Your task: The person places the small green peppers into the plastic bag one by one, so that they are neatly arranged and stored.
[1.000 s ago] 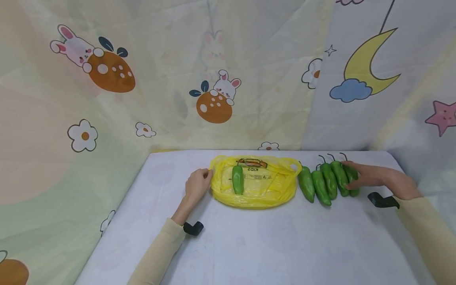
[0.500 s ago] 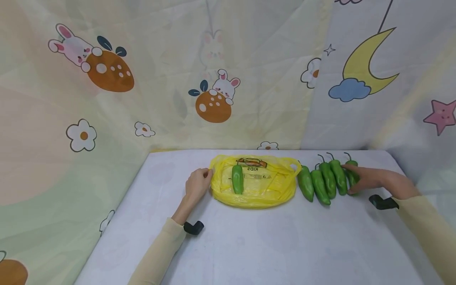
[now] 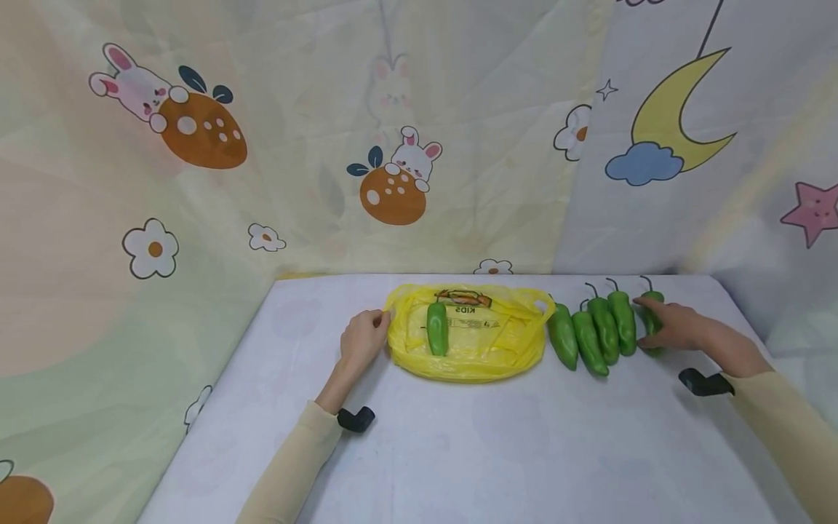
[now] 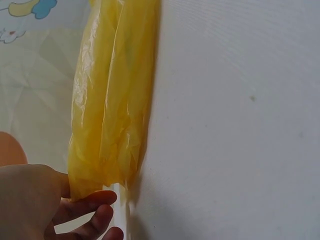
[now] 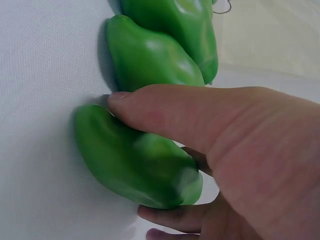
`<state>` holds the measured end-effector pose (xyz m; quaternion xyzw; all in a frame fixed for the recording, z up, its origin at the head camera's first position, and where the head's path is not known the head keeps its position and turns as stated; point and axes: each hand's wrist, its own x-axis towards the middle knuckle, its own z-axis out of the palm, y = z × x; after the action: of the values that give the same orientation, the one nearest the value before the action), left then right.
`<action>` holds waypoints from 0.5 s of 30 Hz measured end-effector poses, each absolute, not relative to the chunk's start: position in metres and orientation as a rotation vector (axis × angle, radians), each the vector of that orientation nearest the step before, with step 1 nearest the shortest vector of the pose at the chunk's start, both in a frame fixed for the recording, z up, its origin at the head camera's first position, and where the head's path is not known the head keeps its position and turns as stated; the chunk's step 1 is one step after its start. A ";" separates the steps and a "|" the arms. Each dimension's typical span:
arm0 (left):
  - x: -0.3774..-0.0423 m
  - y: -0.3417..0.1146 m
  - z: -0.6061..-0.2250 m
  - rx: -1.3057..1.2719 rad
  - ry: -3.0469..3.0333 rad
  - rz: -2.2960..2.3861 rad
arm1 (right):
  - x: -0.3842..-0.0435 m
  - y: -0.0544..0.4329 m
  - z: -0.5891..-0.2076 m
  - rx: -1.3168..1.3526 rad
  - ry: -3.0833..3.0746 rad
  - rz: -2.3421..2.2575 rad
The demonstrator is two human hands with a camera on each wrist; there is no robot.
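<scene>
My left hand (image 3: 362, 340) pinches the left edge of a yellow plastic bag (image 3: 484, 356) lying flattened on the table. In the left wrist view, the thumb and forefinger meet at a corner of the bag (image 4: 112, 100). A green pepper (image 3: 437, 331) lies at the bag's left part, stem away from me. To the right, my right hand (image 3: 687, 329) grips the rightmost green pepper (image 3: 653, 300). The right wrist view shows its thumb along one side of this pepper (image 5: 130, 160) and fingertips at the other. Several more peppers (image 3: 591, 342) lie side by side between bag and right hand.
A white-covered table (image 3: 458, 451) stretches toward me. Behind it hangs a printed curtain (image 3: 294, 145) with rabbits, flowers and a moon. Black wrist cameras (image 3: 356, 420) are strapped to both wrists.
My right hand has shifted slightly right with the rightmost pepper, opening a gap from its neighbour. The left hand and the bag have stayed in place.
</scene>
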<state>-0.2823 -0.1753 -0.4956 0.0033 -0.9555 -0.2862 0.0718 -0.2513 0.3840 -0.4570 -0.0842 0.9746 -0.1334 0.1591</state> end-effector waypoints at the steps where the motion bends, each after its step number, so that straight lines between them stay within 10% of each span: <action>1: -0.282 -0.175 -0.496 0.008 -2.866 -0.866 | -0.251 0.384 -0.457 -0.236 2.785 -0.384; 15: -0.283 -0.179 -0.500 -0.018 -2.839 -0.892 | -0.247 0.385 -0.451 -0.201 2.725 -0.433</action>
<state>-0.2827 -0.1791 -0.5004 -0.0059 -0.9508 -0.2986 0.0826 -0.2466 0.3848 -0.4509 -0.0712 0.9677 -0.1539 0.1864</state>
